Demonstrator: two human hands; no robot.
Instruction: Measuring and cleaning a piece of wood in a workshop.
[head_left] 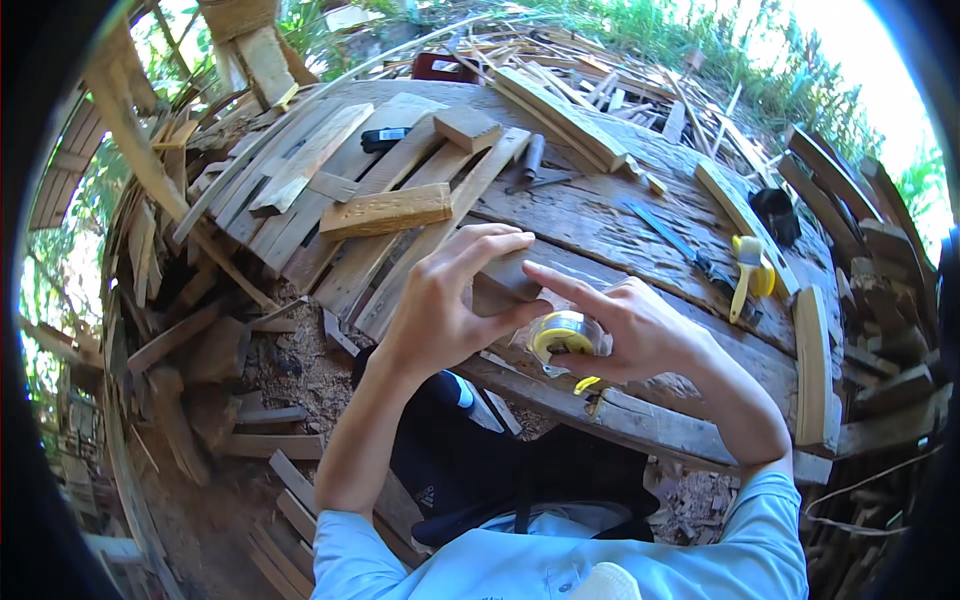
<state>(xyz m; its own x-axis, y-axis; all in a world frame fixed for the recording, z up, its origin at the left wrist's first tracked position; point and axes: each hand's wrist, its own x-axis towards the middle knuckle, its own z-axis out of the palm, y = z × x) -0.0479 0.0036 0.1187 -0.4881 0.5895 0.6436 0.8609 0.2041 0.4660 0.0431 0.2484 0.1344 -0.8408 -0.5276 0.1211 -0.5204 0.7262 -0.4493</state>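
L hand (440, 305) pinches wood block (508, 275); R hand (630, 335) grips tape measure (562, 335) (yellow)

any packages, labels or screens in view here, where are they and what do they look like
No screens or signs show.
Small round container: in the right hand, over the workbench's near edge; clear with a yellow band, which may be a label.
Left hand: pinches a small grey wood piece right beside it.
Yellow-and-white tool: at the right of the bench; whether it bears a label is too small to tell.

2 hands (440, 310), 1 tape roll (562, 335), 1 brush (747, 270).
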